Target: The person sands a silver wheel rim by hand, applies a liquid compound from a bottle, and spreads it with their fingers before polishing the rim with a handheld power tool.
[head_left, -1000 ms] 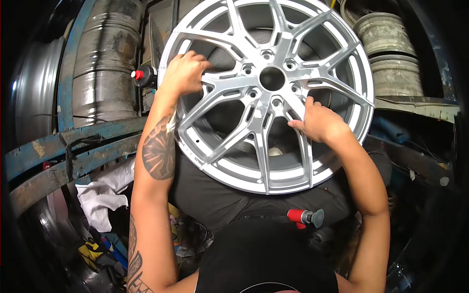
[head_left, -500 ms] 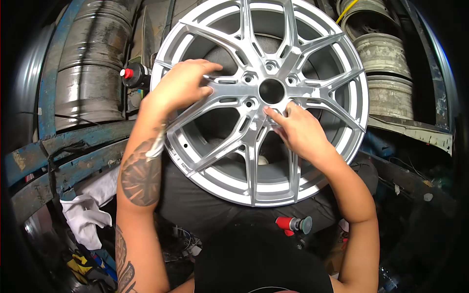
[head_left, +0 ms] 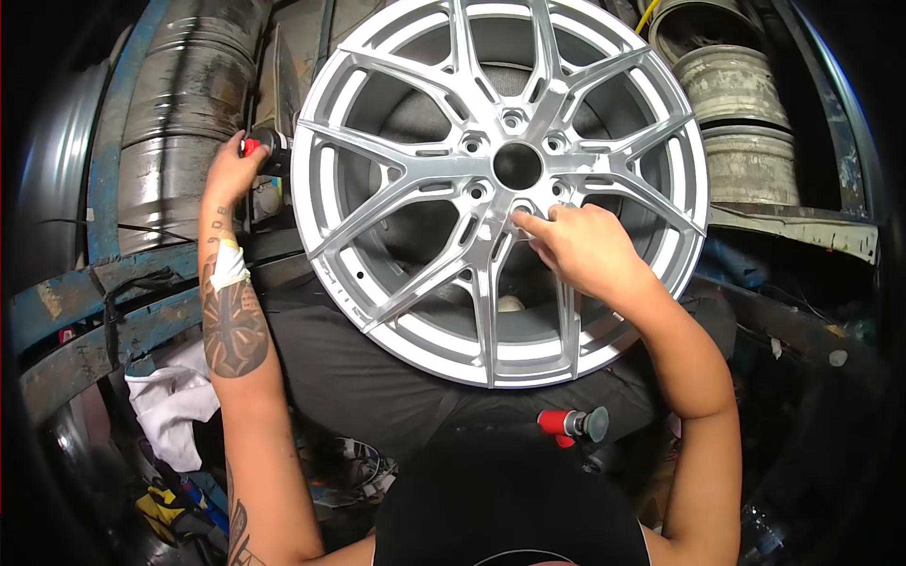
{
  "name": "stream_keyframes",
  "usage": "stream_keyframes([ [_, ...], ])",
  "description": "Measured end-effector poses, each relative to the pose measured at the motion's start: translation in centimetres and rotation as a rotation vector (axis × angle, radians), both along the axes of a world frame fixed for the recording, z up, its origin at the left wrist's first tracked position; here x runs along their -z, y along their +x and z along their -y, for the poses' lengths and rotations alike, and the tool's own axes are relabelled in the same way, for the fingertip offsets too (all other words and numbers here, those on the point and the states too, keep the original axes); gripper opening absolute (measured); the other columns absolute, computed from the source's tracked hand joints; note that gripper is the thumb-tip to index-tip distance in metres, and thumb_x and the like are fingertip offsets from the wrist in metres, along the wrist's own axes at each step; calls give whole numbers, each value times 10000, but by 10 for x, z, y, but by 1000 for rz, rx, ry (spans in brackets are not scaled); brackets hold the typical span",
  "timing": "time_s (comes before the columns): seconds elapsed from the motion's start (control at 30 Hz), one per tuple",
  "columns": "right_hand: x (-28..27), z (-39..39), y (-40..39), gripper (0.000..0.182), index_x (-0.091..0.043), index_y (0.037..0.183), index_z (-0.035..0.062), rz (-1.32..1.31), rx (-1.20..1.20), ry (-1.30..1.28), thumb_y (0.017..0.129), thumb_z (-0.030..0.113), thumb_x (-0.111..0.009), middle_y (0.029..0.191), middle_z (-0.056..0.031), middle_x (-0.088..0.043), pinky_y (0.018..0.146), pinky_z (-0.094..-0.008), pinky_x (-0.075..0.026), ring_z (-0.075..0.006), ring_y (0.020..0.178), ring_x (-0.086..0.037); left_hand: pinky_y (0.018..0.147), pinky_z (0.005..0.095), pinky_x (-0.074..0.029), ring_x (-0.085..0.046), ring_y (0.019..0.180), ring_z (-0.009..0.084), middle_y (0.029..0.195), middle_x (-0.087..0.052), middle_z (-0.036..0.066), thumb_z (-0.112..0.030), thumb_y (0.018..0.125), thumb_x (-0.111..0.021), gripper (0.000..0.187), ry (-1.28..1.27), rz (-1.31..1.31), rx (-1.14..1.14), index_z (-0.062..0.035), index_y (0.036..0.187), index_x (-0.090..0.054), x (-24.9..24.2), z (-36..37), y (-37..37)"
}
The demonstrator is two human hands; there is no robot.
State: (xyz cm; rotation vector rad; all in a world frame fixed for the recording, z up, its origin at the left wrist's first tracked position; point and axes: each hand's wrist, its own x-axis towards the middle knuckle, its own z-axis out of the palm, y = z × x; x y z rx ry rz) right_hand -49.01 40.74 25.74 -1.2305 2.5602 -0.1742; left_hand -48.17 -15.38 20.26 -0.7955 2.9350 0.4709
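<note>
A silver multi-spoke alloy wheel (head_left: 406, 172) lies face up across my lap, its bore and lug holes in the middle. My right hand (head_left: 590, 247) is closed at the hub, thumb tip on a spoke beside a lug hole and the other fingers curled toward the gap, partly hidden. Left of the wheel, my left hand (head_left: 234, 170) has its fingers closed round the red-capped end of a dark bottle (head_left: 275, 154). White tape wraps my left wrist.
Worn steel rims stand stacked at left (head_left: 175, 189) and right (head_left: 746, 170) behind blue metal frames (head_left: 90, 292). A red tool with a round green pad (head_left: 571, 424) lies below the wheel. A white cloth (head_left: 175, 415) hangs at lower left.
My left hand has left the wheel's spoke and moved left onto the bottle. My right hand stays at the hub, and the wheel has shifted slightly in view.
</note>
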Motion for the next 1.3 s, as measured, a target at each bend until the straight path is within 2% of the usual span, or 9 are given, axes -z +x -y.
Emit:
stream_keyframes([
  [0.13,1,-4,5,415,-644,1364,221,-37,-20,-50,951,233,-687,847,-112,-670,685,-447,-558,-319,727,-690,1082,432,-485,-637,1274,419,1327,-671,286,-501,866,-749,804,-13,27,-62,-27,1478,-532,-15,-33,2],
  [0.27,5,2,8,416,-643,1366,218,10,52,-81,952,241,-682,844,-120,-672,663,-468,-561,-334,742,-697,938,499,-531,-685,1099,470,1125,-697,349,-647,845,-753,786,-96,-72,-39,81,1111,-621,-9,-43,-1],
  [0.37,6,-1,7,429,-634,1385,222,33,40,-61,959,249,-673,855,-127,-680,676,-476,-563,-340,763,-703,918,498,-538,-692,1072,470,1079,-709,334,-683,831,-751,780,-56,21,-82,70,1001,-644,-5,-44,-3],
  [0.5,-5,-4,12,425,-631,1383,213,34,26,-25,963,264,-671,870,-135,-707,696,-470,-576,-337,797,-725,981,482,-526,-680,1178,429,1196,-709,312,-615,764,-841,931,23,-69,-163,91,1297,-550,15,-51,2],
  [0.67,-13,-2,18,433,-618,1399,231,56,40,-32,970,274,-664,889,-138,-725,701,-471,-581,-338,810,-736,737,418,-602,-740,765,250,940,-755,179,-610,795,-755,706,267,373,-62,33,1084,-727,30,-39,-3],
  [1.03,-17,11,26,455,-619,1431,258,34,-45,10,982,322,-663,782,-127,-721,650,-475,-559,-341,721,-717,723,431,-605,-719,729,231,907,-752,90,-606,843,-699,602,920,267,-521,-53,1081,-734,7,-56,7],
  [1.1,-8,9,26,451,-613,1441,253,50,-85,58,997,324,-653,716,-134,-690,651,-488,-538,-353,706,-695,702,500,-626,-706,695,179,870,-741,27,-559,882,-662,429,924,249,-547,-186,1084,-722,8,-61,8],
  [1.17,-11,9,17,274,-750,1200,174,94,-115,126,981,316,-665,761,-139,-720,686,-492,-552,-362,760,-713,665,476,-635,-708,675,174,849,-739,13,-542,877,-664,391,1006,265,-558,-190,1041,-714,17,-60,8],
  [1.3,-23,9,9,261,-771,1120,120,178,8,-19,972,311,-673,837,-160,-745,771,-484,-560,-377,835,-718,676,474,-624,-702,732,210,860,-727,38,-462,850,-669,312,1171,155,-671,-183,987,-690,53,-32,7],
])
